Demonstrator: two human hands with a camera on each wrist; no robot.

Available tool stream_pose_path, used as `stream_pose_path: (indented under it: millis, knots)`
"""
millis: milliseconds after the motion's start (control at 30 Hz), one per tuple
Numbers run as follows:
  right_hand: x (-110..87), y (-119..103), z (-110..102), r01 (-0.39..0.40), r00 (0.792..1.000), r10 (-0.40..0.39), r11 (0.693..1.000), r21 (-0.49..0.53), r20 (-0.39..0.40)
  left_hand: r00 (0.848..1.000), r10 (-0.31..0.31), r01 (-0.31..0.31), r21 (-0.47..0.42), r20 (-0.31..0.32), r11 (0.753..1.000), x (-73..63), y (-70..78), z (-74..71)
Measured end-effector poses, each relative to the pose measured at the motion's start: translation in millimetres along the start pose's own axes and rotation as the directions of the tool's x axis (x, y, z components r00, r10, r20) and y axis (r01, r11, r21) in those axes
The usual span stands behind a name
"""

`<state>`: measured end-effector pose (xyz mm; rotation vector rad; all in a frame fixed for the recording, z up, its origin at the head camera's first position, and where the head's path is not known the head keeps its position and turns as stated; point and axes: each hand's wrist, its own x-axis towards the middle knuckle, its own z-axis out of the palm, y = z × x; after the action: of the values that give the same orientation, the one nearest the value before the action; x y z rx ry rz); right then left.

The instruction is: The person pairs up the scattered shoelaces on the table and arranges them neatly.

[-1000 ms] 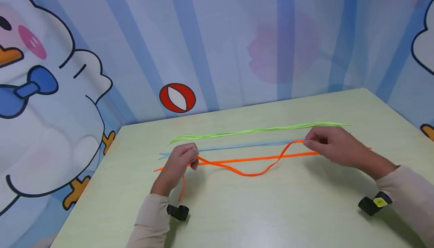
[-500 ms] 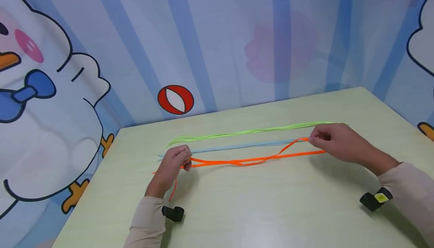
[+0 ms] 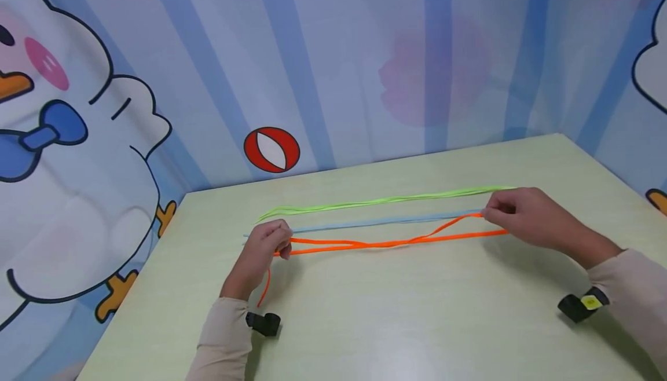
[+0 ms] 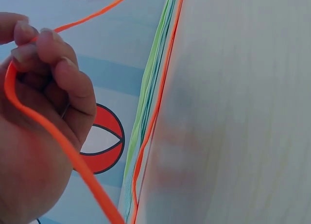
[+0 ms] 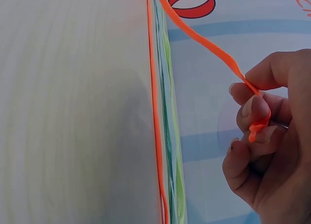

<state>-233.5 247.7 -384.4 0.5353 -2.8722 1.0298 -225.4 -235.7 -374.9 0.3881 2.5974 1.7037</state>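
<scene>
A flat orange lace (image 3: 458, 219) runs between both hands above the table, sagging slightly in the middle. My left hand (image 3: 263, 253) pinches it near one end, and a short tail hangs below. In the left wrist view the lace (image 4: 63, 141) loops across the palm. My right hand (image 3: 537, 219) pinches the other end; in the right wrist view its tip (image 5: 252, 132) curls over the fingers. A second orange lace (image 3: 479, 234) lies straight on the table, overlapped by the held one in the head view. Both of its ends are hidden behind my hands.
Behind the orange laces, light blue laces (image 3: 375, 221) and green laces (image 3: 375, 201) lie stretched in parallel rows on the pale table (image 3: 406, 317). A printed cartoon backdrop (image 3: 354, 68) rises along the table's back edge.
My hands have drawn apart, the left going left and the right going right. The deep sag in the held orange lace has flattened into a nearly straight line.
</scene>
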Motion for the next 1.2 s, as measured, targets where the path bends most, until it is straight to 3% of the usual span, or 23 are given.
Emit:
stream_pose_path:
  millis: [533,767,1200]
  knots:
    - [2.4,9,-2,-0.035,0.998,0.038,0.998,-0.061,0.044,0.999,-0.036,0.035,-0.034,-0.023,0.999,0.5,-5.3,-4.9]
    - [3.8,14,-3,-0.025,0.998,0.031,0.995,-0.099,0.051,0.997,-0.072,0.072,-0.009,-0.037,0.997,2.3,-7.6,-8.7]
    - [2.1,20,-3,-0.03,0.995,0.042,0.992,-0.124,0.092,0.997,-0.075,0.074,-0.021,-0.032,0.997,1.3,-12.5,-14.1]
